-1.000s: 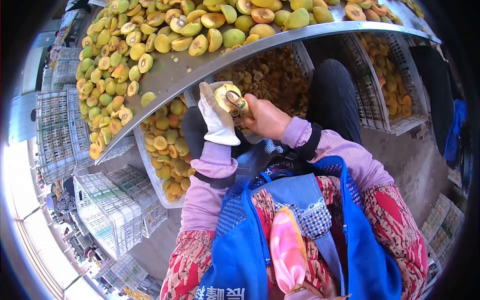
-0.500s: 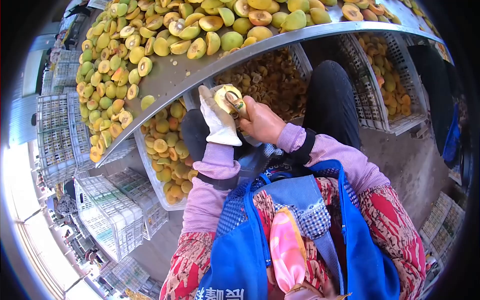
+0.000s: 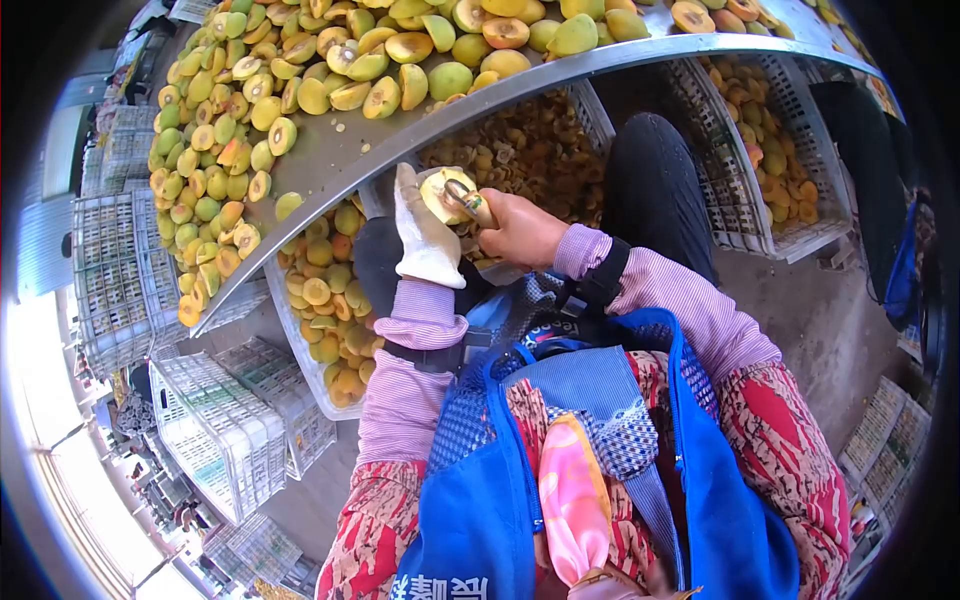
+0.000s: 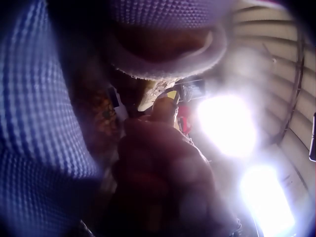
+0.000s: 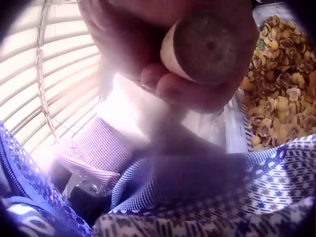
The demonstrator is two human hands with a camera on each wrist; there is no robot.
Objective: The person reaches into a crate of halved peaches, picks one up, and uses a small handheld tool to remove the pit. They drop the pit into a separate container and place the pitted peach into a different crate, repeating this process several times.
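My gloved left hand (image 3: 428,240), in a white work glove, holds a pale yellow peach half (image 3: 436,196) with its cut face up. The bare right hand (image 3: 527,230) grips the wooden handle (image 3: 479,207) of a pitting tool, whose curved metal loop (image 3: 456,189) lies over the middle of the cut face. In the right wrist view the round handle end (image 5: 210,47) sticks out of curled fingers. Dark and blurred in the left wrist view, the right hand (image 4: 163,168) shows below the fruit. Glove and palm hide the underside of the peach half.
A metal-edged table (image 3: 330,150) heaped with halved peaches (image 3: 215,140) curves ahead. Beneath it stand a crate of scraps (image 3: 590,115), a crate of peach halves (image 3: 325,385) at left and another crate (image 3: 790,245) at right. White plastic crates (image 3: 225,430) stand farther left.
The right hand has turned slightly, tilting the tool's handle flatter while its loop moves across the cut face. Both hands appear a little farther left; the left hand keeps hold of the peach half.
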